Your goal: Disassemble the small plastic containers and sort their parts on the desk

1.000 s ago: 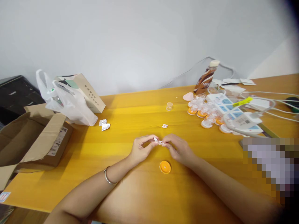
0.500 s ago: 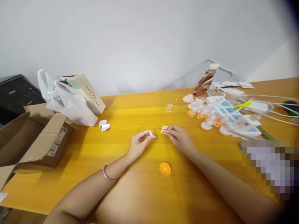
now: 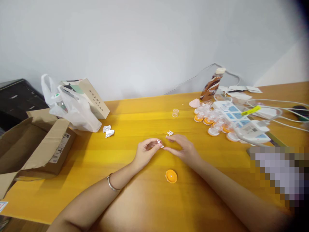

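Between the thumb and fingers of my left hand (image 3: pixel 147 151) is a small white plastic piece (image 3: pixel 159 143). My right hand (image 3: pixel 182 147) is close on its right, thumb and index finger apart, with the thumb tip near the piece; whether it touches cannot be made out. Just beyond my right fingertips, small white plastic parts (image 3: pixel 170 132) lie on the table. An orange round cap (image 3: pixel 171 176) rests on the table nearer to me, below both hands. Farther back stands a small clear plastic ring or cup (image 3: pixel 175 112).
At right are several clear pieces with orange bases (image 3: pixel 209 119), a power strip (image 3: pixel 230 112) with cables and a brown drink bottle (image 3: pixel 211 85). On the left stand an open cardboard box (image 3: pixel 45 154), a white plastic bag (image 3: pixel 82 116), a paper bag (image 3: pixel 98 101) and foil scraps (image 3: pixel 110 133).
My right hand has let go of the small white parts, which stay on the table, and has come nearer to my left hand with its fingers apart. My left hand has shifted slightly right.
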### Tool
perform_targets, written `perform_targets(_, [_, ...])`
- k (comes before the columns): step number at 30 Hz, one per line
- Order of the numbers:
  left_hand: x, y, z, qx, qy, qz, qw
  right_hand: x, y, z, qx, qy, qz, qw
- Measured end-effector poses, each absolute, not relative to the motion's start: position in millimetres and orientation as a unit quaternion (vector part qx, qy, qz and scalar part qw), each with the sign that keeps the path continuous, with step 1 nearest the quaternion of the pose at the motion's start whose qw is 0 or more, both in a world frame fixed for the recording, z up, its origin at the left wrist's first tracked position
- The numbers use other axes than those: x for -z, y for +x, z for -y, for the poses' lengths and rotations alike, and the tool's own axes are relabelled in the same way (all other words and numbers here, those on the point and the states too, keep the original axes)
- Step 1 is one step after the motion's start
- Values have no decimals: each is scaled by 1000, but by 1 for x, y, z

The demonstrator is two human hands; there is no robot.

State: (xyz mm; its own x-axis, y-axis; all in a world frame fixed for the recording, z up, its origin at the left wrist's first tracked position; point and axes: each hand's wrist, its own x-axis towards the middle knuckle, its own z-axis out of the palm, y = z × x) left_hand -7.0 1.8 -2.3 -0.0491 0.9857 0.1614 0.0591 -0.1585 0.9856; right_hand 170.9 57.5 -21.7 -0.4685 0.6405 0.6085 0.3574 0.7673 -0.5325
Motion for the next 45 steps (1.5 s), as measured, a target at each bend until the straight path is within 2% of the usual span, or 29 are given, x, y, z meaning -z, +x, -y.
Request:
perform_targets(8, [9, -5, 4, -497, 611, -486, 379, 20, 164, -35, -163, -244, 879, 376])
perform_targets(14, [6, -4, 7, -462, 670, -484, 320, 15, 168, -36, -145, -250, 874, 391])
perform_targets(16, [6, -4, 7, -466, 662, -486, 330, 12, 172, -41, -170, -285, 851, 407])
perform_targets(21, [9, -5, 6, -475, 639, -491, 353, 7, 206, -77, -175, -480, 740, 438])
perform_targets(26, [9, -6, 5, -468, 643, -493, 354, 12, 234, -100, -179, -546, 721, 387])
perform_targets(36, [7, -6, 6, -450, 649, -495, 361, 13, 237, -99, -149, -564, 735, 347])
perform_targets(39, [7, -7, 6, -452, 649, -495, 360, 16, 237, -101, -100, -561, 742, 352])
perform_targets(42, [7, -6, 6, -451, 651, -494, 360, 18, 233, -102, -34, -509, 770, 384])
perform_targets(45, [6, -6, 7, -445, 652, -495, 362, 22, 229, -104, -43, -459, 803, 377])
